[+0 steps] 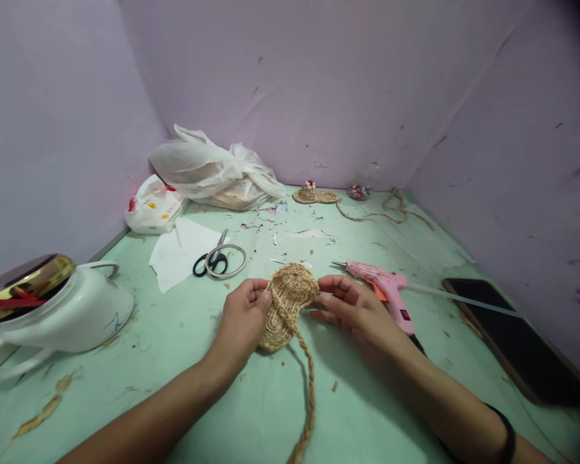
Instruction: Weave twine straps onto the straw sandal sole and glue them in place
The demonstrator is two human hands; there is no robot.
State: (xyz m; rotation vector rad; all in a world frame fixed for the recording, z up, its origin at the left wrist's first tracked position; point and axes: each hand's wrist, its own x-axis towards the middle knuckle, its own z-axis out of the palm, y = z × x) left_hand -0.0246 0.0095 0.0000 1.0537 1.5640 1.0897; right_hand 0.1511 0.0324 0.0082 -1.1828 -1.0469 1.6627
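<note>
A small slipper-shaped piece of braided straw (285,299) is held just above the table in the middle of the head view. My left hand (247,316) grips its left edge, thumb on top. On the other side, the fingertips of my right hand (345,303) pinch the right edge near the raised front. A loose straw braid (310,386) runs from the piece down toward me. Close to my right hand lies a pink glue gun (381,280) with a clear glue stick in its back. The underside of the piece is hidden.
Black-handled scissors (212,261), a silvery ring (226,245) and white paper (183,251) lie left. Behind are a plastic bag (212,167), a tissue pack (154,206), a finished-looking straw slipper (314,194) and a bead container (359,191). A white pot (77,316) stands left, a phone (512,341) right.
</note>
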